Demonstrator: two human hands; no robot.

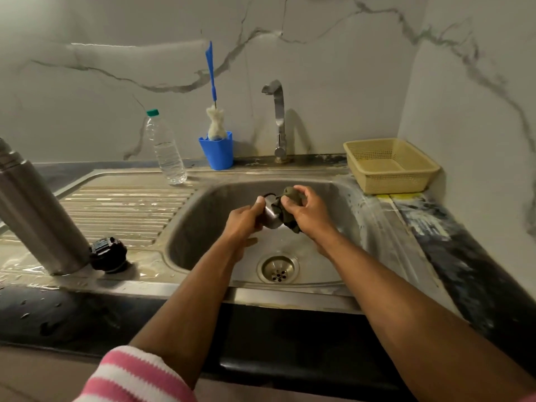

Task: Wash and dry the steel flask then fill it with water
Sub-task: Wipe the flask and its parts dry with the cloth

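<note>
One steel flask (37,210) stands tilted in the wide view on the wet draining board at the left of the sink (356,216), its mouth out of frame, well apart from both hands. Touching its base lies one black stopper (108,253). Over the basin, the person's left hand (245,221) is curled round one small steel cap (272,217), gripping it from the left, while the right hand (307,214) is clamped on one dark olive cloth (291,195), pressing it against the cap; the two hands sit close together above the single drain (278,268). A pink-and-white striped sleeve (136,375) shows at the bottom edge. Behind the basin rises one steel tap (279,120). To its left, one blue cup (217,150) holds one bottle brush (215,123) with a blue handle, and beside that stands one clear plastic bottle (166,149) with a green cap, partly filled. One beige plastic basket (388,163) rests on the desk (452,242) at the right corner of the sink, against the marbled wall.
</note>
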